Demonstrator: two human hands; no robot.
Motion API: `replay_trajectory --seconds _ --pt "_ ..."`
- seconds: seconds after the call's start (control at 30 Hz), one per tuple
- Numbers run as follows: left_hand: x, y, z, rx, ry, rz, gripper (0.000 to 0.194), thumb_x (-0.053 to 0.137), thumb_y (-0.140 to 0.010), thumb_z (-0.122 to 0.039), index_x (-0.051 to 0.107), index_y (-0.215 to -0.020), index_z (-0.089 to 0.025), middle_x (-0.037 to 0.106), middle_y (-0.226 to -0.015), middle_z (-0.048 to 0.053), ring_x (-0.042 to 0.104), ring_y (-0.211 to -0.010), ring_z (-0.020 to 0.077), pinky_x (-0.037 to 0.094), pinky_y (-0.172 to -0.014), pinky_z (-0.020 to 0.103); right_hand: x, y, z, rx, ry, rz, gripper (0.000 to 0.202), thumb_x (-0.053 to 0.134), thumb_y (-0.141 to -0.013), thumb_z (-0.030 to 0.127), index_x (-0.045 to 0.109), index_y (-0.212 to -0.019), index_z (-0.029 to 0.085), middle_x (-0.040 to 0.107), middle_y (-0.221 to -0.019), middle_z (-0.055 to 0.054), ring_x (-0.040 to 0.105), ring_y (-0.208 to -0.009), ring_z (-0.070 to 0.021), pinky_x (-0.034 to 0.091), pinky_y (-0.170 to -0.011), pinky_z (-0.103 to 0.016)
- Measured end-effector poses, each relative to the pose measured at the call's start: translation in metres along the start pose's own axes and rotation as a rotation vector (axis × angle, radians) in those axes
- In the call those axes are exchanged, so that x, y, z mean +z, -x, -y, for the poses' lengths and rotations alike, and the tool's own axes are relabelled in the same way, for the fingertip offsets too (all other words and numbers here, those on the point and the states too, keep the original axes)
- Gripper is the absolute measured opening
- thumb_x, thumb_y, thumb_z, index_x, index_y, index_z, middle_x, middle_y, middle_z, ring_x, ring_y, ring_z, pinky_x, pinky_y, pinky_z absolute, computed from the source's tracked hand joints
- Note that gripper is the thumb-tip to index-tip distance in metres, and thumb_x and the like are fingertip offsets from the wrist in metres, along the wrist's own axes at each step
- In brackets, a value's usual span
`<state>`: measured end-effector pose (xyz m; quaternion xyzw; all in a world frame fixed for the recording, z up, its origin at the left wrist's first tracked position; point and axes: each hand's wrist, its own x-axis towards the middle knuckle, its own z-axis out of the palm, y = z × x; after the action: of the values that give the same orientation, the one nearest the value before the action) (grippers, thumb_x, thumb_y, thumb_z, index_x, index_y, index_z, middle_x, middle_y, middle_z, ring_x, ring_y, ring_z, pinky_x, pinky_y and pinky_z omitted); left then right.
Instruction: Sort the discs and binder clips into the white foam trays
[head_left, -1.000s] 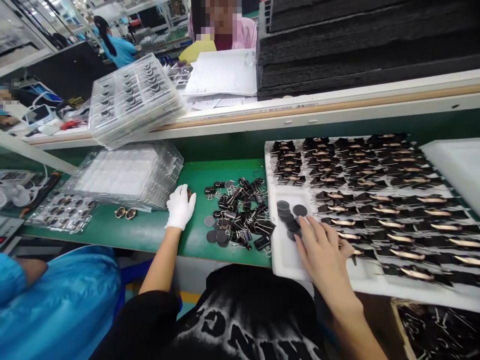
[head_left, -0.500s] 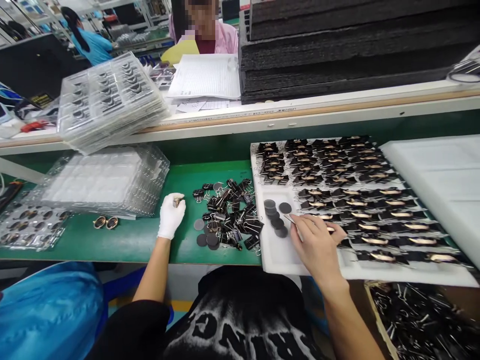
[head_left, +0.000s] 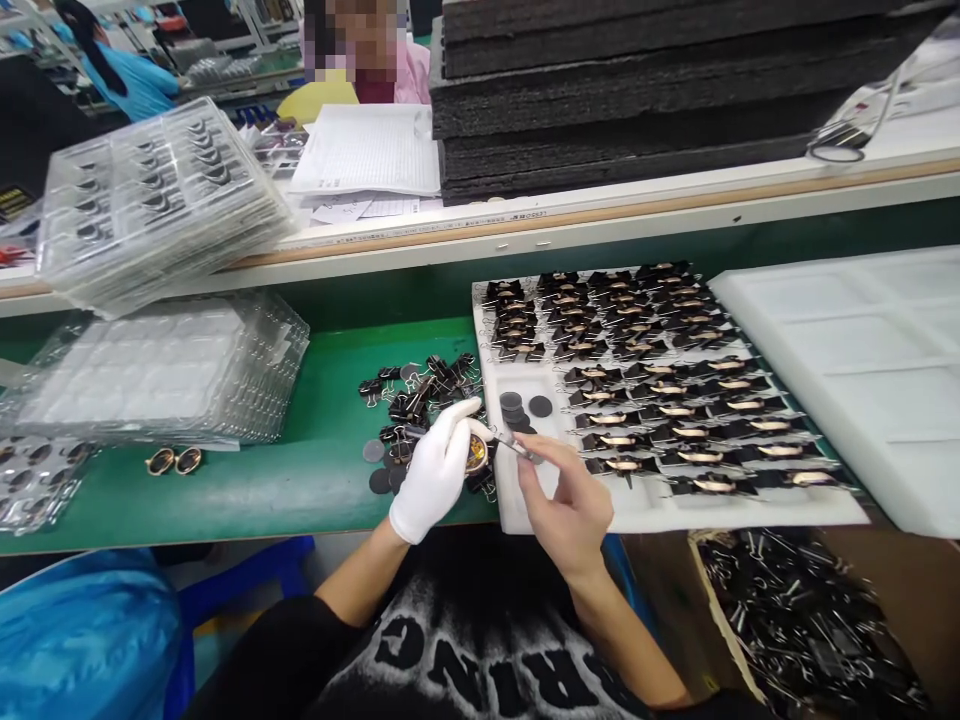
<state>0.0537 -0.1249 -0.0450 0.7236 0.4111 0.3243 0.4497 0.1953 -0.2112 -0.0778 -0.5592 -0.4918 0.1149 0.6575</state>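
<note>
My left hand (head_left: 435, 475), in a white glove, grips a round gold-rimmed piece (head_left: 475, 455) over the edge of a pile of black binder clips (head_left: 427, 385). Just right of it, my bare right hand (head_left: 566, 500) pinches a thin dark piece (head_left: 514, 443) whose tip points at the gold-rimmed piece. Dark round discs (head_left: 540, 406) lie in the near-left part of a white foam tray (head_left: 517, 510). Rows of black clips with gold-coloured pieces (head_left: 697, 457) fill much of this tray. More grey discs (head_left: 380, 481) lie beside the clip pile.
Clear plastic trays (head_left: 157, 370) are stacked at left, near a pair of round gold frames (head_left: 174, 461). A shelf (head_left: 360, 245) crosses behind, holding black foam (head_left: 600, 110). A second white tray (head_left: 847, 370) stands right, and a box of clips (head_left: 810, 620) below. A person in pink (head_left: 412, 70) sits beyond.
My left hand has moved right, from the open green surface to the clip pile. My right hand has moved left, away from the discs, with the dark piece. The whole view has shifted.
</note>
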Motion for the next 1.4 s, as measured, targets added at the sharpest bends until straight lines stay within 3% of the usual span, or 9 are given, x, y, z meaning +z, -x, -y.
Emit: replay_trajectory --seconds 0.1,0.3,0.5,0.6,0.67,0.77,1.0,1.23,1.4 --pt "0.005 -0.001 0.002 0.030 0.020 -0.004 0.040 0.038 -0.110 -0.041 0.057 -0.138 -0.019 0.074 -0.113 0.008 0.069 -0.111 0.0200 0.049 -0.113 0.041 -0.003 0.002 -0.001 -0.341 0.189 0.079 0.043 0.066 -0.091 0.002 0.069 -0.124 0.028 0.080 -0.116 -0.009 0.076 -0.110 -0.0294 0.058 -0.091 -0.049" --pt "0.013 0.003 0.008 0.062 0.218 -0.015 0.049 0.037 -0.110 -0.051 0.058 -0.141 -0.019 0.074 -0.110 0.008 0.070 -0.101 0.0194 0.057 -0.096 0.035 -0.002 0.001 -0.009 -0.477 0.218 0.218 0.050 0.064 -0.087 -0.004 0.065 -0.131 0.019 0.077 -0.124 -0.015 0.070 -0.123 -0.0315 0.057 -0.091 -0.049" --pt "0.021 0.005 0.011 0.064 0.127 -0.074 0.042 0.051 -0.106 -0.044 0.061 -0.138 -0.018 0.076 -0.107 0.008 0.073 -0.099 0.0186 0.060 -0.095 0.034 0.001 0.007 -0.011 -0.280 0.020 0.164 0.040 0.068 -0.088 0.002 0.069 -0.122 0.023 0.077 -0.120 -0.011 0.069 -0.120 -0.0295 0.055 -0.097 -0.051" --pt "0.022 0.007 0.016 0.149 0.005 -0.091 0.039 0.050 -0.107 -0.036 0.059 -0.141 -0.020 0.077 -0.110 0.008 0.074 -0.102 0.0183 0.061 -0.095 0.034 0.002 0.010 -0.012 0.117 -0.195 0.076 0.043 0.070 -0.092 0.015 0.066 -0.133 0.027 0.073 -0.120 -0.011 0.072 -0.106 -0.0235 0.062 -0.089 -0.042" --pt "0.021 0.008 0.021 0.256 -0.057 -0.074 0.040 0.051 -0.106 -0.031 0.057 -0.144 -0.021 0.077 -0.113 0.008 0.075 -0.102 0.0180 0.061 -0.094 0.034 0.001 0.011 -0.013 0.388 -0.356 0.151 0.037 0.073 -0.093 0.024 0.068 -0.129 0.027 0.075 -0.108 -0.008 0.073 -0.091 -0.0187 0.064 -0.079 -0.034" --pt "0.015 0.007 0.022 0.312 -0.148 -0.051 0.046 0.053 -0.103 -0.030 0.052 -0.149 -0.021 0.076 -0.119 0.010 0.074 -0.095 0.0171 0.061 -0.088 0.033 -0.001 0.010 -0.017 0.555 -0.524 0.235 0.018 0.077 -0.091 0.029 0.076 -0.108 0.025 0.075 -0.095 -0.004 0.073 -0.085 -0.0155 0.063 -0.078 -0.027" --pt "0.007 0.003 0.009 0.228 -0.200 0.093 0.012 0.066 -0.096 -0.023 0.075 -0.103 -0.021 0.079 -0.098 0.002 0.073 -0.083 0.0139 0.059 -0.075 0.025 -0.004 0.011 -0.023 0.415 -0.529 0.116 0.011 0.074 -0.093 0.021 0.075 -0.102 0.027 0.065 -0.098 -0.003 0.067 -0.090 -0.0131 0.060 -0.082 -0.023" --pt "0.008 0.008 0.017 0.518 -0.226 -0.023 0.018 0.068 -0.096 -0.018 0.068 -0.113 -0.024 0.076 -0.105 0.004 0.072 -0.097 0.0152 0.058 -0.088 0.029 -0.003 0.015 -0.023 0.292 -0.562 0.141 0.030 0.073 -0.091 0.011 0.075 -0.112 0.032 0.057 -0.126 -0.008 0.066 -0.120 -0.0217 0.064 -0.096 -0.036" --pt "0.011 0.008 0.018 0.333 -0.194 0.056 0.055 0.072 -0.094 -0.034 0.053 -0.144 -0.023 0.069 -0.123 0.011 0.066 -0.077 0.0121 0.057 -0.068 0.028 -0.004 0.015 -0.019 0.155 -0.503 0.048 0.031 0.071 -0.090 0.006 0.078 -0.106 0.032 0.052 -0.129 -0.008 0.064 -0.125 -0.0265 0.069 -0.091 -0.043"
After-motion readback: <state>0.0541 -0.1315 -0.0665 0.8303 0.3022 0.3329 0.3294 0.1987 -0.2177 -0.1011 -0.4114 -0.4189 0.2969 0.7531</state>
